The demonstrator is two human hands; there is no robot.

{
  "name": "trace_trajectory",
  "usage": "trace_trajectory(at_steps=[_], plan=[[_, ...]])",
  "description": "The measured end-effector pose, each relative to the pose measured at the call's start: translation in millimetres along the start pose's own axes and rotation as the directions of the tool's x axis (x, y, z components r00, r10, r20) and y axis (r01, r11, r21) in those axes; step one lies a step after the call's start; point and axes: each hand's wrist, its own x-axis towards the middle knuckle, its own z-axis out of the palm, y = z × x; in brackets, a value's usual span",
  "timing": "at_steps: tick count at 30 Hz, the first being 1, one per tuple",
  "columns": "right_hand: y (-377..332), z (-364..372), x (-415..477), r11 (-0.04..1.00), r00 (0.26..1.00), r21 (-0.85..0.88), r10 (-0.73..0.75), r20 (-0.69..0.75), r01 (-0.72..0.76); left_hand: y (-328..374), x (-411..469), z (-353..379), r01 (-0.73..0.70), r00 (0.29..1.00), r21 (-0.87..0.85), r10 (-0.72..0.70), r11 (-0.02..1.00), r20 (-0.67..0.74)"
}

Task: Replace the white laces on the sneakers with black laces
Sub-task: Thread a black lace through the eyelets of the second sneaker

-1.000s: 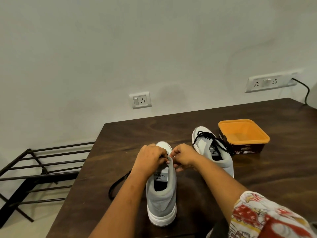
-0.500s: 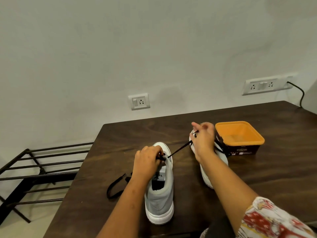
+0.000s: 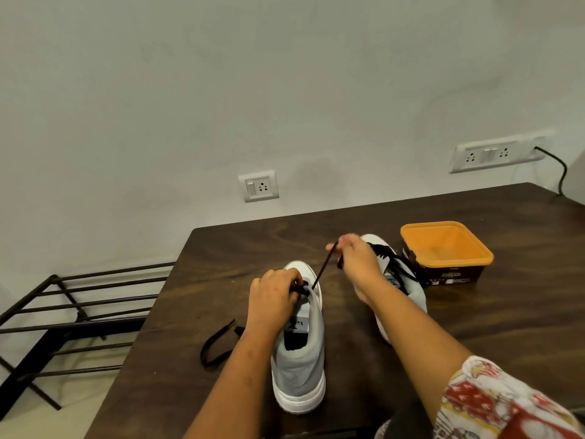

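A grey and white sneaker (image 3: 300,365) stands on the dark wooden table (image 3: 506,327), heel toward me. My left hand (image 3: 273,299) grips the shoe's front by the eyelets, over the black lace. My right hand (image 3: 356,264) pinches the black lace (image 3: 323,267) and holds it taut, up and to the right of the shoe. The lace's other end (image 3: 215,343) loops loose on the table to the left. A second sneaker (image 3: 395,280) with black laces lies behind my right arm, partly hidden.
An orange tub (image 3: 446,248) with a dark base stands at the right, beside the second sneaker. A black metal rack (image 3: 63,315) stands off the table's left edge. Wall sockets (image 3: 259,186) sit behind, and a black cable (image 3: 560,169) hangs at the far right.
My right hand left the shoe's front, drawing the black lace out up and to the right, then came back a little to the left. My left hand stayed on the shoe.
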Motion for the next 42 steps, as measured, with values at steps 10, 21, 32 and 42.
trace_trajectory(at_steps=[10,21,32,42], plan=[[10.2,-5.9,0.2,0.861,0.927,-0.457,-0.043,0.372,0.223,1.6,-1.4,-2.7,0.025,1.0,0.004,-0.025,1.0,0.01],[6.0,-7.0,3.5,0.999,0.999,0.035,-0.032,0.04,0.03,-1.1,-1.9,-0.3,0.024,1.0,0.012,-0.023,1.0,-0.009],[0.3,2.2,-3.7,0.98,0.969,0.134,0.118,0.216,-0.149,0.5,-1.9,1.3,0.047,0.999,-0.016,-0.047,0.999,-0.022],[7.4,6.7,-1.9,0.748,0.976,-0.634,-0.089,0.2,0.198,2.3,-7.4,-1.2,0.186,0.982,-0.139,-0.188,0.973,0.0]])
